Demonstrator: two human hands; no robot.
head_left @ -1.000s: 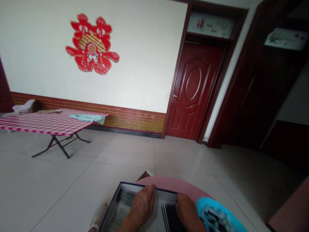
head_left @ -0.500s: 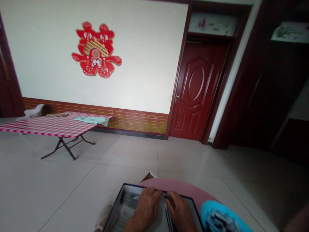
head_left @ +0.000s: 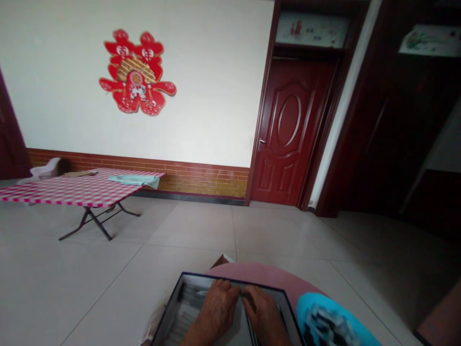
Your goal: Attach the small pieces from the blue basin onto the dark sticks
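My left hand [head_left: 220, 307] | my right hand [head_left: 264, 311] | both curled close, can't tell what's gripped | over box [head_left: 197, 280], near far edge

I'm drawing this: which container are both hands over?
The dark-rimmed box: the left hand and right hand are over it; the blue bag sits to its right.

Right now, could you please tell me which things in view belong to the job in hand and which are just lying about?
In use, it seems:
left hand and right hand, inside the box
dark strips by the right hand
pink tabletop by the box
perhaps the blue bundle beside the box

Lying about:
checked table
pale green cloth on it
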